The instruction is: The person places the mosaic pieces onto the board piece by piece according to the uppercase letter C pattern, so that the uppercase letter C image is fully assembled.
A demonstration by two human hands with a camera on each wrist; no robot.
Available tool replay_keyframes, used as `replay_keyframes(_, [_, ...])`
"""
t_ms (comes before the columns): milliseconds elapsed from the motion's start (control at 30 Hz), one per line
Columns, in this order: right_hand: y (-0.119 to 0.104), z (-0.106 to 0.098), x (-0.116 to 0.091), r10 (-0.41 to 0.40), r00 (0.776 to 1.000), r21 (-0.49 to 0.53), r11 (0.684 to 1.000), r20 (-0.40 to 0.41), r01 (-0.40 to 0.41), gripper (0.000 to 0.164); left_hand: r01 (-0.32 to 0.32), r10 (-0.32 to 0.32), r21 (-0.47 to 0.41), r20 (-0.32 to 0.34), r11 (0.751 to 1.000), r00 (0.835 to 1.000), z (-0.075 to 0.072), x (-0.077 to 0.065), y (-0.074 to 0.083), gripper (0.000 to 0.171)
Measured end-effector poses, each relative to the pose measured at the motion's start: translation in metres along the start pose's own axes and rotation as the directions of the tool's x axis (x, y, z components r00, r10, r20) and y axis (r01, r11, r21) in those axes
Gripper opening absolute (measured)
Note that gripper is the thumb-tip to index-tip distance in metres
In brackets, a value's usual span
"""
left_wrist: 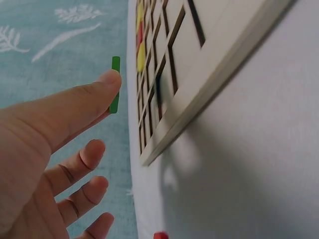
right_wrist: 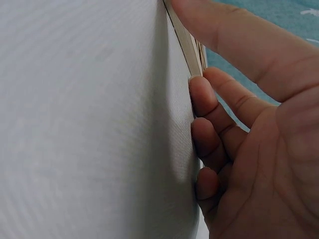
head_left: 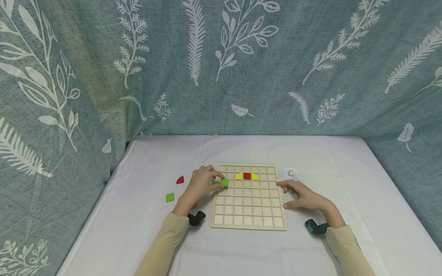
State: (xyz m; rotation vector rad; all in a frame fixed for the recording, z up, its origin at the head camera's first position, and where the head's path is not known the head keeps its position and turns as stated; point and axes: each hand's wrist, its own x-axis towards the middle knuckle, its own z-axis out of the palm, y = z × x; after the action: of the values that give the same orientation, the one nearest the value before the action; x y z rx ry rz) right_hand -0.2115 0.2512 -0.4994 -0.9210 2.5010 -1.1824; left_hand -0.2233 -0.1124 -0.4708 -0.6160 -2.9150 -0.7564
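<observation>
Curtain: blue-grey cloth with white leaf prints (head_left: pixel 221 103), hanging behind and beside the table.
Table: covered in white cloth (head_left: pixel 103 237).
Board: a pale wooden grid (head_left: pixel 248 210), lying flat near the middle of the table.
Right hand: thumb and index finger spread wide, touching the board's right edge (head_left: pixel 302 195).
Left hand: thumb and index finger pinching a green square tile (head_left: pixel 225 183), raised off the board near its left side (head_left: pixel 200 184).
Card: small, printed with a grid (head_left: pixel 290 174), just right of the board.
Row on the board: a red square (head_left: pixel 247 176) between two curved yellow pieces (head_left: pixel 239 176).
Loose pieces: left of the board, another green square (head_left: pixel 170 197), a red quarter-round (head_left: pixel 180 180) and a partly hidden orange piece (head_left: pixel 194 206).
</observation>
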Motion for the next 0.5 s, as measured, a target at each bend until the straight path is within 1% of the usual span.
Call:
replay_keyframes(67, [0.006, 0.001, 0.0, 0.009, 1.0, 0.001, 1.0, -0.001, -0.009, 0.069, -0.015, 0.015, 0.011, 0.003, 1.0, 1.0, 0.004, 0.003, 0.002, 0.025])
replay_keyframes(267, [0.008, 0.002, 0.0, 0.022, 1.0, 0.005, 1.0, 0.002, -0.022, 0.069, -0.032, 0.031, 0.056, 0.025, 0.998, 0.999, 0.014, 0.01, 0.009, 0.025])
replay_keyframes(400, [0.003, 0.003, 0.0, 0.016, 1.0, -0.016, 1.0, -0.004, -0.016, 0.068, -0.049, 0.046, 0.079, 0.036, 0.996, 0.998, 0.019, 0.014, 0.014, 0.025])
replay_keyframes(500, [-0.008, 0.002, 0.0, 0.012, 1.0, -0.006, 1.0, -0.006, -0.012, 0.067, -0.064, 0.061, 0.097, 0.034, 0.993, 0.998, 0.021, 0.016, 0.017, 0.025])
